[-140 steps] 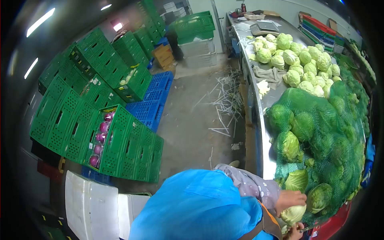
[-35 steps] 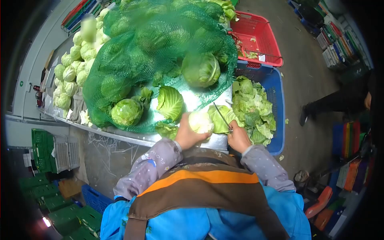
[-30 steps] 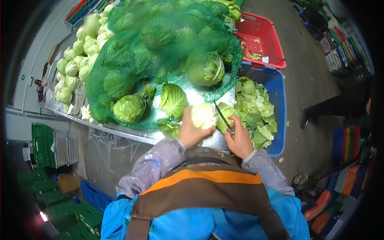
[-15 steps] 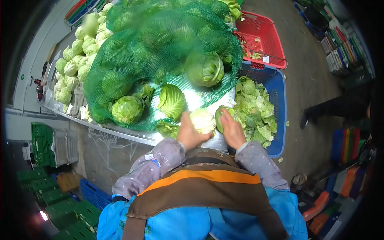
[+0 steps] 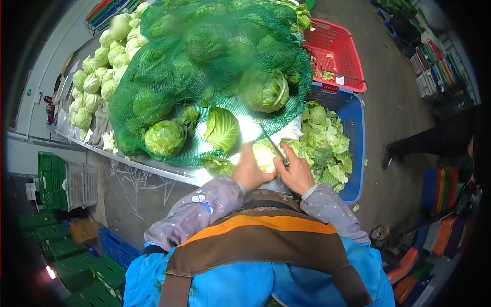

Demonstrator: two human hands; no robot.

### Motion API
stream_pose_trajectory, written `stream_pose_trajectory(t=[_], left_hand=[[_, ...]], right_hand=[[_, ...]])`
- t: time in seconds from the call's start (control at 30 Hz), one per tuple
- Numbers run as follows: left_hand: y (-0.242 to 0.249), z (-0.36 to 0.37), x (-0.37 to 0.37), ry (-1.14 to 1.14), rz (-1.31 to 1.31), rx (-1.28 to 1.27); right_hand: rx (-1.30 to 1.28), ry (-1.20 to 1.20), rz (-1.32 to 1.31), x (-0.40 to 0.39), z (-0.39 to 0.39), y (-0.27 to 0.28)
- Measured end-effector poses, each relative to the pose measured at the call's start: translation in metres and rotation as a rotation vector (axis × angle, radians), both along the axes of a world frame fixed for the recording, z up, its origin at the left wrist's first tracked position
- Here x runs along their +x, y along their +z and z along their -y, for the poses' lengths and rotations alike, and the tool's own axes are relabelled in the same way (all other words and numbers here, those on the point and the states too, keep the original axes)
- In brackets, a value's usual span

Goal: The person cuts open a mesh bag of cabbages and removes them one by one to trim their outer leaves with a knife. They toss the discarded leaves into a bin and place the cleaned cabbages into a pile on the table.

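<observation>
My left hand (image 5: 251, 168) is wrapped round the left side of a pale, peeled cabbage (image 5: 264, 155) at the table's front edge. In my right hand (image 5: 296, 170) is a knife (image 5: 273, 141), its thin blade pointing up and left across the cabbage's right side. Just beyond, a loose green leaf cabbage (image 5: 222, 130) and a whole green cabbage (image 5: 165, 137) lie at the mouth of the green net bag (image 5: 189, 66). Another cabbage (image 5: 266, 89) rests against the net. Part of the peeled cabbage is hidden by my fingers.
A blue crate (image 5: 354, 148) full of torn leaves (image 5: 327, 143) stands right of the table (image 5: 179, 176), with a red crate (image 5: 350, 59) behind it. Pale cabbages (image 5: 105, 66) are piled at the left. A person's leg (image 5: 424, 140) shows at the far right.
The green leaf beside my right hand is gone from between my hands. A knife now shows in my right hand, its blade over the cabbage.
</observation>
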State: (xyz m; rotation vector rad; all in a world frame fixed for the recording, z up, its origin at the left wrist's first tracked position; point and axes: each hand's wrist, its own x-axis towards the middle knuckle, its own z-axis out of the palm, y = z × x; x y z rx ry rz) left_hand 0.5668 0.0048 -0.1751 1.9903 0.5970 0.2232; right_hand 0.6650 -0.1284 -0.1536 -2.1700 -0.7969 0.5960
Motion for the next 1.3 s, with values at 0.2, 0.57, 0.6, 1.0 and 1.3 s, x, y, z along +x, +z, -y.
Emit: stream_pose_trajectory(t=[0.2, 0.57, 0.6, 1.0, 1.3], left_hand=[[-0.006, -0.005, -0.004, -0.218, 0.014, 0.188], [0.027, -0.032, -0.020, 0.051, -0.393, -0.014], [0.014, -0.031, -0.026, 0.057, -0.234, -0.006], [0.062, -0.033, -0.043, 0.020, 0.385, -0.218], [0.050, -0.050, -0.038, -0.120, 0.307, -0.619]], right_hand=[[-0.214, 0.057, 0.270, 0.030, -0.004, -0.018], [0.094, 0.079, 0.222, -0.016, 0.002, 0.014], [0.102, -0.003, 0.221, -0.008, 0.001, 0.004], [0.393, 0.098, 0.291, 0.043, 0.012, 0.050], [0.367, 0.396, -0.427, 0.054, -0.031, 0.095]])
